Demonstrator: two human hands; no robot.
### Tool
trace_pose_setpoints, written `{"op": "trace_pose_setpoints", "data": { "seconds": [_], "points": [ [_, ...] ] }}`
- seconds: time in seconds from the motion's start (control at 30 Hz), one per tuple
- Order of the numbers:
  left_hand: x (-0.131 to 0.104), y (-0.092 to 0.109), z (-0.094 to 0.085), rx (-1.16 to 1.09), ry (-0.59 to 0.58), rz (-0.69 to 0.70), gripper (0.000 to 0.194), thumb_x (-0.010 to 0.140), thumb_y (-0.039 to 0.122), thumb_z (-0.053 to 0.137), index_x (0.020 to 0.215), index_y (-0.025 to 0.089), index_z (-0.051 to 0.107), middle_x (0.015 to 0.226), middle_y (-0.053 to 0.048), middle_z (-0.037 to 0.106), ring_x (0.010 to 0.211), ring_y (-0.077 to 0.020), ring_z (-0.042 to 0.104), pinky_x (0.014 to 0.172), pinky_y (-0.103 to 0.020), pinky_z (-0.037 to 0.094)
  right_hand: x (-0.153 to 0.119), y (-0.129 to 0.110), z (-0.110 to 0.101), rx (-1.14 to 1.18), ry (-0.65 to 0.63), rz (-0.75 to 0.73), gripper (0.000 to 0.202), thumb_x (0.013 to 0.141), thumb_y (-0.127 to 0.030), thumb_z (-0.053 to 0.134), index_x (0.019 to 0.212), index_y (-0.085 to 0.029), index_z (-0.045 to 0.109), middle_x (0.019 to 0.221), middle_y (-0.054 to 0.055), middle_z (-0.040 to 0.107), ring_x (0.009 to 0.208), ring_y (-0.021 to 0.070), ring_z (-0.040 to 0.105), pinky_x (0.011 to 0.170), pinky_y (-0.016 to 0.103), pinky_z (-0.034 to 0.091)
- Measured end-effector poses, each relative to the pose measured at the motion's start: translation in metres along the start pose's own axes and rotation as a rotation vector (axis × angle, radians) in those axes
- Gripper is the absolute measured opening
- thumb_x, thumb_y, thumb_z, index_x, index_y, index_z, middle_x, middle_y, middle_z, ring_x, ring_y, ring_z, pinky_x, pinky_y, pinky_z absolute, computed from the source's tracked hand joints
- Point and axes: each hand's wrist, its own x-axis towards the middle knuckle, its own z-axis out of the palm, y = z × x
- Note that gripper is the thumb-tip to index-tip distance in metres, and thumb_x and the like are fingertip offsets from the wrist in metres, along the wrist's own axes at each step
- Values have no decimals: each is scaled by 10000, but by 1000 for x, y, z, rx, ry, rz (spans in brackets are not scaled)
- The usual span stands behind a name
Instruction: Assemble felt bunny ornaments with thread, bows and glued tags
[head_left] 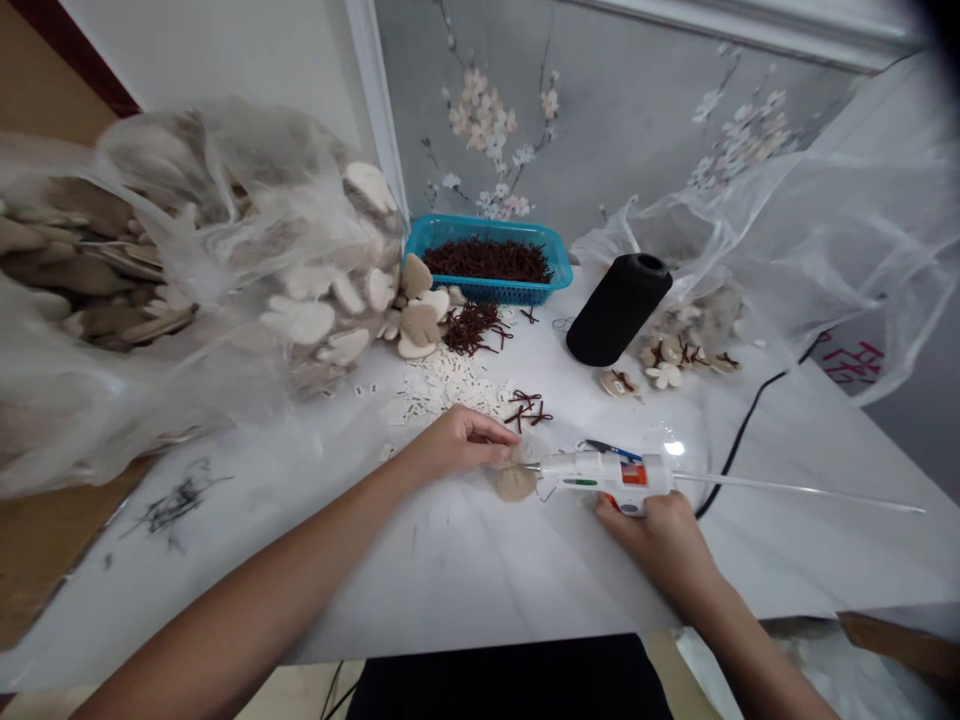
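My right hand [660, 535] is wrapped round the handle of a white hot glue gun [592, 470] with an orange part. A long clear glue stick [795, 490] sticks out of its back end. The nozzle points left and meets a small beige fabric piece [516, 484] low over the table. My left hand [469, 440] pinches the far edge of this piece with thumb and fingers; whether glue is on it I cannot tell. A few dark brown bows [527, 408] lie just beyond my left fingertips. A blue-handled tool [613, 450] lies behind the glue gun, partly hidden.
Small white labels [450, 385] and a brown bow pile [474, 328] lie before a blue basket [559, 262] of bows. Left, a clear bag [247, 250] spills fabric pieces. Right stand a black thread cone [619, 310], bow-trimmed pieces [694, 355] and a black cord [739, 445].
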Motion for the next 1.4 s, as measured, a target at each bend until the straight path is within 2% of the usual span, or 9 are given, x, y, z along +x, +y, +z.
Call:
{"op": "trace_pose_setpoints", "data": {
  "seconds": [0.1,0.2,0.33,0.43,0.63,0.87,1.07,1.2,1.4],
  "points": [
    [1,2,-3,-103,5,-17,295,639,264,806,907,141,784,771,-58,750,652,-130,643,646,-241,521,0,-2,-3,24,4,15,545,804,-581,526,392,-272,344,319,17,466,313,168,473,384,296,337],
    [1,5,-7,-202,22,-40,296,603,247,830,876,141,787,749,-53,739,642,-121,635,659,-244,530,-1,-5,-5,109,19,98,561,780,-574,544,379,-280,284,290,0,394,292,150,424,339,286,296],
    [1,5,-8,-228,8,-52,285,585,232,838,852,144,789,744,-48,731,638,-110,624,624,-222,516,-5,-7,-7,227,28,210,511,743,-556,544,397,-265,307,331,13,454,323,156,465,344,271,330],
    [2,5,-7,-193,6,-32,278,599,222,828,861,136,788,717,-50,724,616,-110,612,603,-225,507,-7,-6,-8,242,65,152,451,738,-507,550,420,-245,368,364,9,500,360,158,503,392,260,384],
    [3,3,-6,-161,-2,-31,272,623,223,818,878,137,784,740,-53,734,638,-115,634,645,-238,536,-10,-5,-7,193,83,1,345,756,-429,516,487,-229,435,429,-1,543,395,147,520,431,247,403],
    [3,5,-5,-166,-5,-31,257,612,215,822,855,142,786,741,-47,737,606,-101,623,617,-218,534,-13,-5,-4,126,78,-3,331,762,-425,492,498,-237,425,464,25,576,464,164,539,482,262,426],
    [3,6,-4,-212,-20,-31,233,613,188,830,838,144,788,730,-40,730,610,-91,617,610,-196,519,-14,-1,-3,97,91,-20,349,754,-415,500,472,-240,390,402,0,524,372,147,498,414,256,379],
    [3,6,-5,-223,-23,-34,231,622,186,826,844,136,786,689,-37,712,609,-99,612,620,-213,519,-13,-1,-5,109,113,-69,334,751,-383,498,471,-238,387,393,-10,518,353,144,510,405,249,384],
    [4,4,-7,-226,-34,-27,249,607,202,840,845,148,789,698,-32,713,604,-90,604,592,-191,502,-12,-1,-9,142,110,-52,336,749,-375,504,463,-237,395,383,-14,520,343,144,514,397,245,393]
  ]
}}
